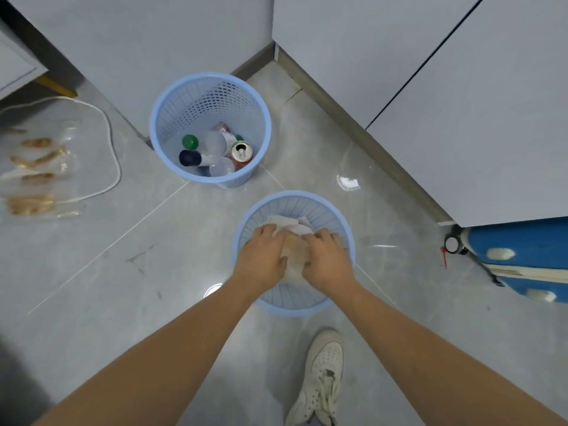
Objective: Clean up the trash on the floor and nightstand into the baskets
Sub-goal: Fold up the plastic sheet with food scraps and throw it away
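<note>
Two light blue mesh baskets stand on the grey tile floor. The near basket (pixel 335 210) holds crumpled white and tan paper trash (pixel 290 226). Both my hands are over it: my left hand (pixel 262 256) and my right hand (pixel 327 259) grip the wad of paper from either side, fingers curled on it. The far basket (pixel 172 118) contains bottles with a green cap and a dark cap, clear plastic cups and an opened drink can (pixel 242 152).
A white cable (pixel 115 155) loops across the floor at left, beside a nightstand's gold leg (pixel 55 86). A blue suitcase (pixel 519 259) lies at right under grey cabinet doors. My white shoe (pixel 322 376) is just behind the near basket.
</note>
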{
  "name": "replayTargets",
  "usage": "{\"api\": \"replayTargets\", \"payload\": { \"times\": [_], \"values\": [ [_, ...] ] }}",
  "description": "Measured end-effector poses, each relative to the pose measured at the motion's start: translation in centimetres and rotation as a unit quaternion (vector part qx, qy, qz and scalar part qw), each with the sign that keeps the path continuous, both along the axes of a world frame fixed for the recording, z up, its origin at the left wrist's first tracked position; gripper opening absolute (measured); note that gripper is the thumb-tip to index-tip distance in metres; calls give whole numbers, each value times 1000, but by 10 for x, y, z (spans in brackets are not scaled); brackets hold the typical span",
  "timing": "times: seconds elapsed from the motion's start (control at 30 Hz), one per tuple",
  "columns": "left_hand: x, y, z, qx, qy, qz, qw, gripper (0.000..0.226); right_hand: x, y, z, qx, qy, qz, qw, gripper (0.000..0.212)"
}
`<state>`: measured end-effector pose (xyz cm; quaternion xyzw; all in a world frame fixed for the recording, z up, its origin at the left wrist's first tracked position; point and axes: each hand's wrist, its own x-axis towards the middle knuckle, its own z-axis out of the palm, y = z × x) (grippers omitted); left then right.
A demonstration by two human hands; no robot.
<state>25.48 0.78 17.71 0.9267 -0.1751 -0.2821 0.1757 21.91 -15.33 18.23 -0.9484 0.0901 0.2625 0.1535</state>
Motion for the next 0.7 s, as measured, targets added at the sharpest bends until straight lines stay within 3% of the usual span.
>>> {"api": "replayTargets", "payload": {
  "times": [0.13, 0.37, 0.53, 0.7],
  "values": [
    [9, 27, 81, -48, -40, 47, 997, 49, 4, 13, 77, 50, -102, -26, 993, 49],
    [36, 108, 198, -87, -125, 204, 967, 36, 57, 108, 196, 147, -139, 31, 979, 35],
    [51, 224, 230, -113, -175, 324, 923, 33, 104, 223, 230, 187, -162, 109, 963, 28],
    [53, 370, 222, -79, -163, 393, 902, 37, 144, 357, 226, 193, -98, 114, 970, 16]
  ]
}}
